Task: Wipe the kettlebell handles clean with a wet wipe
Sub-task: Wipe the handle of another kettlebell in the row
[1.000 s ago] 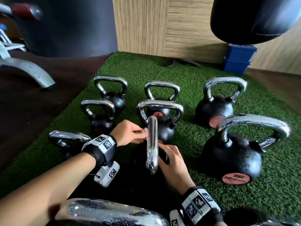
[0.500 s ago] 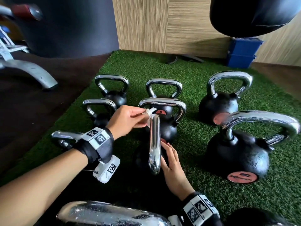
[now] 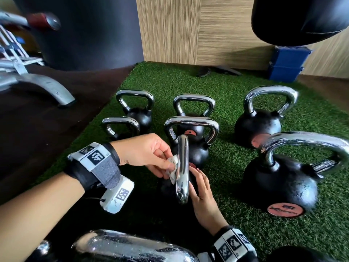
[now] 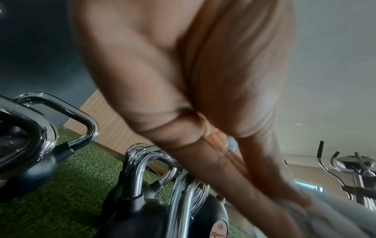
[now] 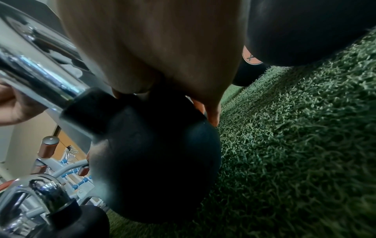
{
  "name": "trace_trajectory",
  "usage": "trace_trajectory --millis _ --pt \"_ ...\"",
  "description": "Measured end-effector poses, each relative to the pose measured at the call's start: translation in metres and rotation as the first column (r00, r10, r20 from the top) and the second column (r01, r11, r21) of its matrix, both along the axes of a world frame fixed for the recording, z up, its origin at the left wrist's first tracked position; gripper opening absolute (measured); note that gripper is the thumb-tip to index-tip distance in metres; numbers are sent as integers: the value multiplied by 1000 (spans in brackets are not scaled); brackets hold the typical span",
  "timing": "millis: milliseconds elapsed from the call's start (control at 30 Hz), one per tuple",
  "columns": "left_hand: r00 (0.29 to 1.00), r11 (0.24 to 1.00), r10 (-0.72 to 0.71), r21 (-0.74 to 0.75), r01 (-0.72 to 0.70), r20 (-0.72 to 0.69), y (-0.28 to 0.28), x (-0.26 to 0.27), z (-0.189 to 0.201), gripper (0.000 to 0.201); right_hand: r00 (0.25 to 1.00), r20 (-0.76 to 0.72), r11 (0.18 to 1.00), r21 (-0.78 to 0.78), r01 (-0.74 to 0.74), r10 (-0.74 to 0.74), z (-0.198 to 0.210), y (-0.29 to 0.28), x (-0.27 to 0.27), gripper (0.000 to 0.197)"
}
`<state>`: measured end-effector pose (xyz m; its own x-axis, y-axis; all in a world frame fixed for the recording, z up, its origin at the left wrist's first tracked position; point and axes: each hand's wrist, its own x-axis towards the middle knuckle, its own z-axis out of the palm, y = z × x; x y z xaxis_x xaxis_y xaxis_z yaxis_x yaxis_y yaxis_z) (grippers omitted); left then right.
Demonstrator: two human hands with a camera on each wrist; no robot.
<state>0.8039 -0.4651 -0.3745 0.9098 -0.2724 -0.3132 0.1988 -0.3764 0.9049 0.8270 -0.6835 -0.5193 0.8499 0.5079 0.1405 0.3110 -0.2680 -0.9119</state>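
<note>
Two hands, left hand [image 3: 145, 156] pinching wet wipe [image 3: 172, 168] against chrome handle [image 3: 182, 167], right hand [image 3: 203, 191] flat beside it

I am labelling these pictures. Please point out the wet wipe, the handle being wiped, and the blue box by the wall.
wet wipe [image 3: 172, 168]: head view, on the crumpled white part beside the handle.
handle [image 3: 182, 167]: head view, on the middle of the chrome bar.
blue box [image 3: 288, 63]: head view, on its front face.

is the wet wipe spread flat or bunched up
Bunched up: the wet wipe is a crumpled wad pinched in the left hand against the chrome handle.
</note>
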Motion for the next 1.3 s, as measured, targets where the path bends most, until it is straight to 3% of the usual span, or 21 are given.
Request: trace_trajectory --millis 100,200,300,433,600,733,867,1000,1067,1167,1300 --pt "996 999 44 -30 -42 76 -2 -7 -3 8 1000 -4 1000 1 -2 2 1 0 1 60" --pt "997 998 -64 -2 64 39 -8 -17 -13 12 1000 13 1000 16 10 -10 -2 1 1 54" --pt "987 989 -139 62 134 85 -16 -27 -21 21 1000 17 1000 24 5 -5 -3 0 1 61" --pt "977 996 -62 74 48 203 -15 -40 -26 17 1000 26 1000 17 0 -1 -7 1 3 63" --pt "929 954 -88 297 -25 361 -22 -50 -47 18 1000 29 1000 17 9 -10 -5 0 2 56" --pt "924 931 -31 347 -111 381 -20 -52 -60 10 998 53 998 -54 29 -26 -3 1 -1 44" --pt "892 935 -9 320 -152 452 -9 -45 -53 18 977 178 983 -125 136 -113 19 -6 5 39" --pt "813 928 223 138 -347 538 9 -37 -32 34 874 330 934 164 318 -356 67 -9 9 20" --pt "784 929 295 29 -370 546 11 -31 -20 35 877 358 935 266 234 -321 92 -8 8 20" --pt "781 938 334 -101 -332 527 1 -18 -1 28 905 397 964 262 45 -150 120 -4 5 34" --pt "819 932 356 -239 -274 450 -15 -8 17 22 891 416 959 273 70 -184 134 -3 9 40"
